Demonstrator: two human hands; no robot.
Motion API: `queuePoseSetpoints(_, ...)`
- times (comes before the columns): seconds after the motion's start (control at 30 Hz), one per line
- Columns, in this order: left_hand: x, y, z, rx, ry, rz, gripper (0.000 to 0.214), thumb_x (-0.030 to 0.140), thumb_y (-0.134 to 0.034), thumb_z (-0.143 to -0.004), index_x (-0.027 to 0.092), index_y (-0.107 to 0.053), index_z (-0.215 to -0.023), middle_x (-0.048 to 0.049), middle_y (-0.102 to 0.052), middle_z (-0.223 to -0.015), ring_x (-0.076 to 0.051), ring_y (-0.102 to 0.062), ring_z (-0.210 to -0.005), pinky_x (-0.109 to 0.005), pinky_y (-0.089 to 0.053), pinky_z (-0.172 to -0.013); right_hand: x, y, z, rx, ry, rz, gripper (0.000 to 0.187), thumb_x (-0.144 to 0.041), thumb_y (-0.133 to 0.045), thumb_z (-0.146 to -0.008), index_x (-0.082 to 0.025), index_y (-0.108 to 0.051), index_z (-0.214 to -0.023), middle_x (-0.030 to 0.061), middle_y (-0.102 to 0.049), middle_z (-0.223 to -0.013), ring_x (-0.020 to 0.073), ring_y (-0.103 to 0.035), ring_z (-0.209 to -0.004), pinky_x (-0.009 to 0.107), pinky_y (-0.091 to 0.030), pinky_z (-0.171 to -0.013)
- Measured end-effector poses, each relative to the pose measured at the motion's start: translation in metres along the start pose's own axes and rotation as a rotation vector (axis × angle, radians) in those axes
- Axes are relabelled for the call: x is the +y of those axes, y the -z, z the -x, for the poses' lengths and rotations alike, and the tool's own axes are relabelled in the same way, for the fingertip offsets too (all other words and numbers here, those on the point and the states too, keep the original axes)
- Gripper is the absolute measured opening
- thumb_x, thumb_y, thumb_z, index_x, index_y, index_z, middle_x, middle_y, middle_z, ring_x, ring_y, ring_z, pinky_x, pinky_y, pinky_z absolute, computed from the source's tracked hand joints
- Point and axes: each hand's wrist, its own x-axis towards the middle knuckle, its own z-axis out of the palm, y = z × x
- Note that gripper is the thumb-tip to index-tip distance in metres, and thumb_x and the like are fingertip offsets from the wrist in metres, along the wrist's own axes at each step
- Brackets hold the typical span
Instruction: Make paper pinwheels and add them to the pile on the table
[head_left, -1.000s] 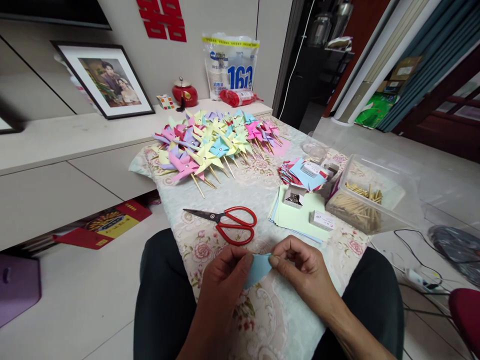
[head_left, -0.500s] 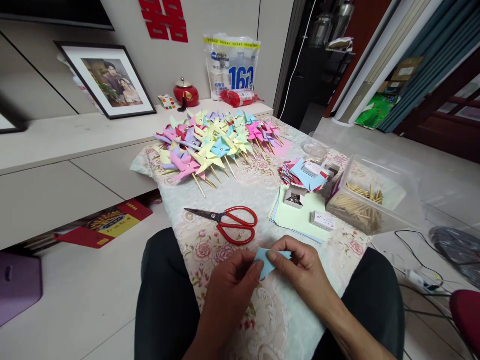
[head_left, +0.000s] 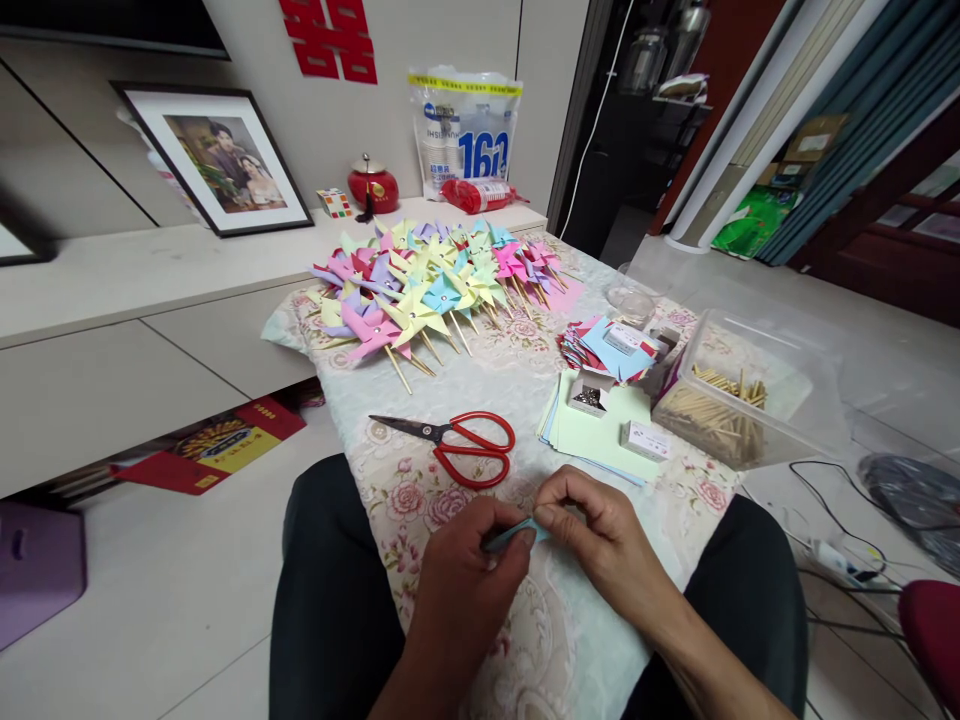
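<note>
My left hand (head_left: 466, 575) and my right hand (head_left: 600, 545) both pinch a small light-blue paper piece (head_left: 511, 535) just above the flowered tablecloth (head_left: 525, 640), close to my lap. The paper lies nearly edge-on, so only a thin strip shows between the fingertips. Red-handled scissors (head_left: 457, 447) lie shut on the cloth just beyond my hands.
A heap of finished paper pinwheels (head_left: 427, 285) on sticks fills the far end of the table. To the right lie a stack of pale green sheets (head_left: 600, 430), small pin boxes (head_left: 589, 393), cut coloured squares (head_left: 611, 350) and a clear tub of wooden sticks (head_left: 720, 405).
The blue paper has been folded flatter between my fingers; a second ago it showed as a broad triangle. My hands have drawn slightly closer together.
</note>
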Motion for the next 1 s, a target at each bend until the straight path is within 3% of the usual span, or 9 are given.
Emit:
queuePoseSetpoints(0.13,-0.005,0.001,0.0,0.047,0.054,0.075,0.013,0.033,-0.066,-0.079,0.022,-0.071,-0.076,-0.0038,-0.072,-0.075,-0.022,-0.064,-0.072,-0.032,-0.048,-0.068,0.004,-0.003,0.003,-0.011,-0.064,-0.069,0.021,-0.034,-0.06,-0.094,-0.02,-0.061,-0.078,-0.0015,-0.057,-0.072,0.0143,-0.052,-0.069,0.026,-0.041,-0.065)
queuePoseSetpoints(0.23,-0.002,0.005,0.0,0.015,0.06,0.006,0.013,0.033,-0.067,-0.078,0.021,-0.071,-0.073,-0.0038,-0.07,-0.071,-0.022,-0.062,-0.066,-0.031,-0.046,-0.063,0.001,0.0,0.004,-0.089,0.04,0.012,0.016,-0.03,-0.06,-0.095,-0.02,-0.065,-0.083,0.0006,-0.063,-0.081,0.0155,-0.057,-0.076,0.027,-0.043,-0.071)
queuePoseSetpoints(0.33,0.001,0.006,-0.001,0.011,0.06,0.017,0.011,0.032,-0.069,-0.076,0.021,-0.072,-0.076,-0.0042,-0.071,-0.074,-0.021,-0.062,-0.066,-0.03,-0.046,-0.063,-0.001,0.002,0.003,-0.077,0.095,0.067,0.017,-0.028,-0.058,-0.096,-0.02,-0.065,-0.082,0.0013,-0.063,-0.082,0.0158,-0.058,-0.078,0.028,-0.042,-0.072)
queuePoseSetpoints(0.47,-0.006,-0.003,0.0,0.02,0.046,0.205,0.016,0.03,-0.074,-0.074,0.023,-0.072,-0.088,-0.0032,-0.071,-0.078,-0.02,-0.063,-0.07,-0.029,-0.048,-0.066,0.007,-0.005,0.003,0.03,-0.069,-0.118,0.023,-0.035,-0.061,-0.093,-0.019,-0.06,-0.077,-0.0007,-0.057,-0.074,0.015,-0.051,-0.071,0.027,-0.039,-0.066)
queuePoseSetpoints(0.6,-0.017,-0.012,0.003,0.068,0.061,0.306,0.013,0.033,-0.073,-0.076,0.021,-0.07,-0.078,-0.0028,-0.069,-0.073,-0.019,-0.06,-0.069,-0.029,-0.046,-0.067,0.019,-0.014,0.004,0.043,-0.215,-0.351,0.031,-0.046,-0.066,-0.087,-0.019,-0.059,-0.076,-0.0022,-0.053,-0.068,0.0134,-0.044,-0.064,0.026,-0.035,-0.061)
queuePoseSetpoints(0.87,-0.014,0.0,0.001,0.067,0.071,0.29,0.015,0.035,-0.071,-0.081,0.02,-0.069,-0.078,-0.0019,-0.067,-0.076,-0.018,-0.059,-0.073,-0.029,-0.046,-0.07,0.013,-0.007,0.004,-0.021,-0.085,-0.155,0.025,-0.039,-0.068,-0.089,-0.018,-0.064,-0.075,-0.0012,-0.054,-0.073,0.014,-0.048,-0.07,0.027,-0.036,-0.065)
queuePoseSetpoints(1.0,-0.011,0.007,0.004,-0.009,0.164,0.533,0.026,0.045,-0.072,-0.081,0.02,-0.072,-0.089,-0.004,-0.071,-0.085,-0.02,-0.063,-0.082,-0.03,-0.049,-0.077,0.017,-0.008,0.001,-0.083,-0.184,-0.379,0.027,-0.041,-0.072,-0.086,-0.018,-0.063,-0.076,-0.0033,-0.055,-0.067,0.0118,-0.048,-0.063,0.025,-0.036,-0.061)
